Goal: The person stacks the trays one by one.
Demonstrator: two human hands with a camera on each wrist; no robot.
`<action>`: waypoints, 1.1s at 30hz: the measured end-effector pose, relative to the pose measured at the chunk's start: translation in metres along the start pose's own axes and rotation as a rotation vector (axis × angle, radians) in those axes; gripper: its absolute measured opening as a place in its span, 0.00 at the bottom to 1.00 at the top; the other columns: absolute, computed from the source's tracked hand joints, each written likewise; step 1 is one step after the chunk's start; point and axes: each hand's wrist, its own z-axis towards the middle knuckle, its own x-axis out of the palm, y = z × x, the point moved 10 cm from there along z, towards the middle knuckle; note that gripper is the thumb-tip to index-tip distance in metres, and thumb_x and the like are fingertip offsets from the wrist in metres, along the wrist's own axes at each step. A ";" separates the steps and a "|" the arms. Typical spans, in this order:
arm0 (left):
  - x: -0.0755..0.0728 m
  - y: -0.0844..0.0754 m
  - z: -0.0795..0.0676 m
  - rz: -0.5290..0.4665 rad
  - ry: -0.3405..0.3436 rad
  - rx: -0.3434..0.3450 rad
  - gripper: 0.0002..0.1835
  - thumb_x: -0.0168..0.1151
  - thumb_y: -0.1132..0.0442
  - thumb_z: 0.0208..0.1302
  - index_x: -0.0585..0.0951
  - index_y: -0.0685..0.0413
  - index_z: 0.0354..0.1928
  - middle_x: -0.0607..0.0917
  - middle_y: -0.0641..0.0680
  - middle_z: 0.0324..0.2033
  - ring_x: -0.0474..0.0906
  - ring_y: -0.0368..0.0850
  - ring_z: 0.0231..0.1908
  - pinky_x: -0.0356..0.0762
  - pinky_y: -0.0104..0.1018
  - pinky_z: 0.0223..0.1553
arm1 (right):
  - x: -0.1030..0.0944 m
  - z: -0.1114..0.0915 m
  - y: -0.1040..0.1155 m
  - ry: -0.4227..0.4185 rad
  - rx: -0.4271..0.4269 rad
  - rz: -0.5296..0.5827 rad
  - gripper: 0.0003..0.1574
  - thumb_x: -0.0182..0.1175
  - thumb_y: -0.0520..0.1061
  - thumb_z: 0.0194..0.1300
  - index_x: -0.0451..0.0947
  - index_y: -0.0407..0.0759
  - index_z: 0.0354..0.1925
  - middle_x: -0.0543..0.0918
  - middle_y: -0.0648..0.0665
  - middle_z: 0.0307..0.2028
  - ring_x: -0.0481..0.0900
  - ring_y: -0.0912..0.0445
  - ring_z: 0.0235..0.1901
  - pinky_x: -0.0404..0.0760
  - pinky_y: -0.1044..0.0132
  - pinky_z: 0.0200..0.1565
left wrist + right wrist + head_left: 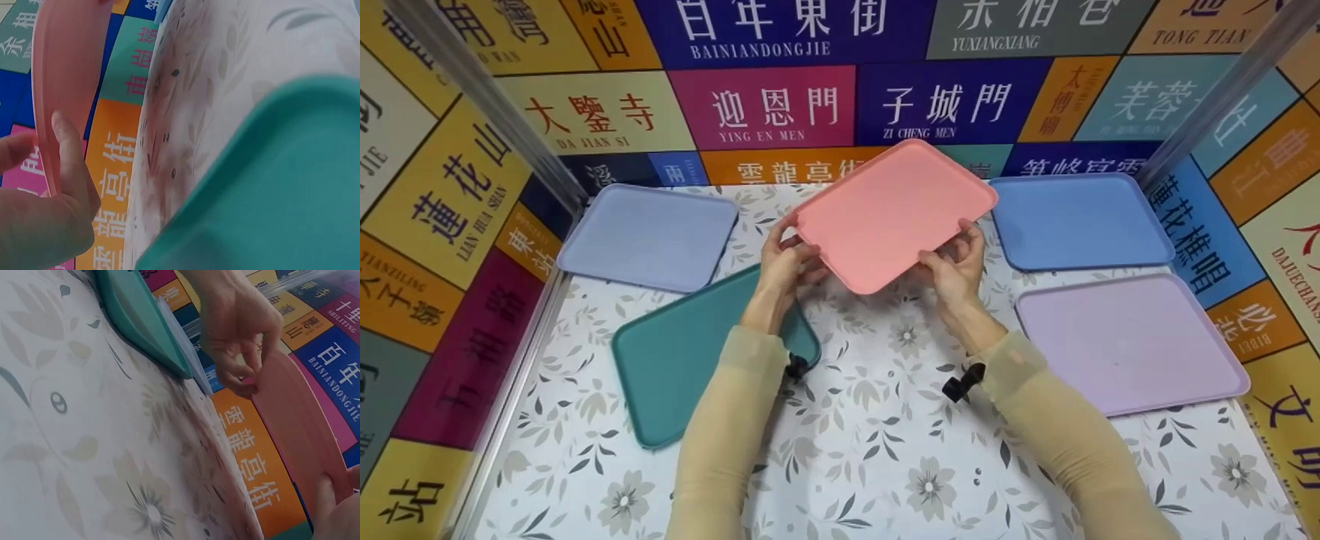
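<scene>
A pink rectangular tray with a low rim is held up above the table, tilted so its inner face shows in the head view. My left hand grips its left end, thumb and fingers on either side of the rim. At the near right edge my right hand pinches the rim. Both wrist views show the tray's underside, with fingers pressed on it. Below my left forearm lies a teal tray, partly covered by that arm.
A pale lavender-blue tray lies at the back left and a blue tray at the back right. A lilac tray lies beside my right forearm. Panels with printed signs wall the flower-patterned table on three sides.
</scene>
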 end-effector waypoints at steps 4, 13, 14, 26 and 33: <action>-0.008 -0.008 0.002 -0.005 0.026 0.013 0.38 0.66 0.71 0.73 0.73 0.39 0.82 0.83 0.56 0.60 0.90 0.48 0.41 0.95 0.38 0.35 | -0.006 0.003 0.010 0.065 0.022 0.002 0.52 0.62 0.20 0.69 0.61 0.52 0.80 0.82 0.51 0.55 0.88 0.56 0.42 0.93 0.64 0.36; -0.001 -0.030 0.005 0.230 0.221 0.013 0.34 0.67 0.61 0.77 0.76 0.33 0.82 0.81 0.57 0.70 0.85 0.51 0.54 0.94 0.40 0.43 | -0.025 0.016 0.030 0.245 0.108 -0.038 0.54 0.64 0.21 0.69 0.63 0.52 0.84 0.86 0.49 0.54 0.89 0.57 0.37 0.92 0.64 0.36; 0.002 -0.031 0.005 0.250 0.252 0.009 0.34 0.68 0.60 0.77 0.76 0.33 0.82 0.81 0.57 0.71 0.85 0.52 0.56 0.95 0.41 0.45 | -0.026 0.018 0.031 0.270 0.119 -0.036 0.54 0.62 0.20 0.70 0.63 0.51 0.85 0.86 0.49 0.55 0.89 0.57 0.37 0.92 0.63 0.37; 0.026 -0.030 0.003 0.315 0.458 -0.025 0.44 0.70 0.71 0.72 0.72 0.31 0.85 0.80 0.58 0.75 0.88 0.54 0.57 0.96 0.44 0.44 | -0.027 0.029 0.037 0.487 0.190 -0.098 0.55 0.52 0.19 0.72 0.56 0.47 0.89 0.86 0.49 0.63 0.93 0.56 0.40 0.94 0.62 0.41; 0.031 -0.023 0.002 0.378 0.484 -0.020 0.43 0.71 0.72 0.69 0.75 0.33 0.83 0.81 0.59 0.70 0.84 0.54 0.59 0.96 0.44 0.45 | -0.030 0.041 0.033 0.510 0.218 -0.116 0.54 0.51 0.18 0.73 0.57 0.45 0.89 0.86 0.48 0.63 0.92 0.56 0.45 0.93 0.63 0.45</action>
